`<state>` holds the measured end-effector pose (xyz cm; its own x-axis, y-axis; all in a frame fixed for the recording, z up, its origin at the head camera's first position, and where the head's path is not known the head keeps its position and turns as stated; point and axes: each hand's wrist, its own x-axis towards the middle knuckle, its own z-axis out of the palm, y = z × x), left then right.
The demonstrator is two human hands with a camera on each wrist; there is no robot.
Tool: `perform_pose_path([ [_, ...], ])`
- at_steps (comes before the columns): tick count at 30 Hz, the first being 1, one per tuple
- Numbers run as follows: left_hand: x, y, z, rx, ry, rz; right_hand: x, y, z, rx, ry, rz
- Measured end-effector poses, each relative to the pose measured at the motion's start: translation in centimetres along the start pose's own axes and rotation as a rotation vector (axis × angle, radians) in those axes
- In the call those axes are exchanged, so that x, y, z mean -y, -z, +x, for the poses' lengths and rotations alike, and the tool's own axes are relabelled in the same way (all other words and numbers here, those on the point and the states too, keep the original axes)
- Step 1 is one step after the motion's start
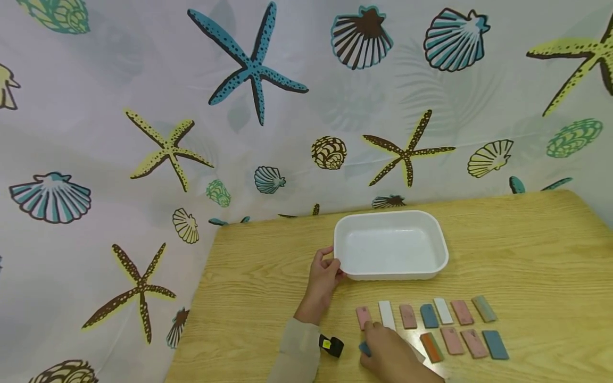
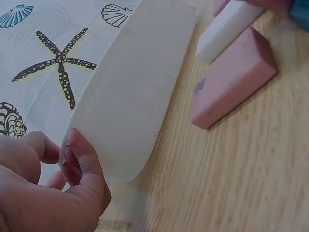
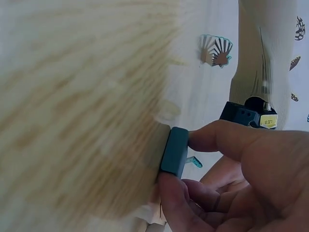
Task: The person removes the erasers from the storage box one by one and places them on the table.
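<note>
A white plastic basin point(image 1: 390, 275) stands toward the back of the wooden table. My left hand point(image 1: 323, 279) pinches its near left rim, thumb on the outer wall in the left wrist view. Lower down, my right hand point(image 1: 392, 351) pinches a blue eraser point(image 3: 175, 152) between thumb and fingers, close over the table surface. Just beyond that hand lie a pink eraser point(image 1: 363, 317) and a white eraser point(image 1: 387, 314). Another whitish block point(image 1: 417, 352) is partly hidden behind the right hand.
Two loose rows of erasers spread to the right, among them a blue eraser point(image 1: 429, 316), an orange-and-green eraser point(image 1: 432, 347) and a pink eraser point(image 1: 474, 343). A patterned cloth point(image 1: 287, 106) with starfish and shells hangs behind and left of the wooden table point(image 1: 249, 298).
</note>
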<state>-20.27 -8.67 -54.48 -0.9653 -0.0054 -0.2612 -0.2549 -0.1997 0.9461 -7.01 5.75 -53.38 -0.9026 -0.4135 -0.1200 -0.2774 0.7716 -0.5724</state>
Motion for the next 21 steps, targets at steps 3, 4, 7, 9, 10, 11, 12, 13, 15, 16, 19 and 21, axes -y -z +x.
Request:
perform_pose_path([
  [3, 0.1, -0.1, -0.1, 0.003, -0.004, 0.008, -0.1, -0.1, -0.2, -0.017, -0.007, -0.009],
  [4, 0.1, 0.0, -0.1, 0.001, -0.004, 0.009, -0.1, 0.0, -0.2, -0.015, -0.007, -0.007],
  [7, 0.0, 0.0, -0.2, 0.002, -0.001, 0.016, -0.1, 0.3, -0.5, 0.004, -0.01, 0.024],
  [9, 0.0, 0.0, -0.2, 0.001, 0.002, 0.02, -0.1, 0.7, -0.7, 0.007, -0.011, 0.036],
  [10, 0.0, 0.0, -0.2, 0.0, 0.005, 0.021, -0.1, 1.0, -0.8, 0.007, -0.024, 0.047],
  [11, 0.0, 0.0, -0.2, 0.0, 0.006, 0.02, -0.2, 1.3, -0.9, 0.001, -0.041, 0.05],
  [12, 0.0, 0.0, -0.2, 0.002, 0.006, 0.016, -0.2, 1.7, -1.1, -0.003, -0.064, 0.044],
  [13, 0.0, -0.1, -0.2, 0.003, 0.006, 0.013, -0.3, 2.1, -1.2, -0.025, -0.08, 0.03],
  [15, -0.1, -0.1, -0.2, 0.002, 0.008, 0.007, -0.6, 3.0, -1.6, -0.068, -0.101, -0.012],
  [16, -0.1, -0.2, -0.2, 0.002, 0.008, 0.003, -0.8, 3.4, -1.7, -0.091, -0.112, -0.028],
  [19, -0.2, -0.2, -0.2, 0.003, 0.007, -0.002, -1.6, 4.3, -2.3, -0.171, -0.094, -0.108],
  [21, -0.2, -0.2, -0.2, 0.004, 0.005, 0.001, -2.2, 4.8, -2.7, -0.197, -0.093, -0.151],
])
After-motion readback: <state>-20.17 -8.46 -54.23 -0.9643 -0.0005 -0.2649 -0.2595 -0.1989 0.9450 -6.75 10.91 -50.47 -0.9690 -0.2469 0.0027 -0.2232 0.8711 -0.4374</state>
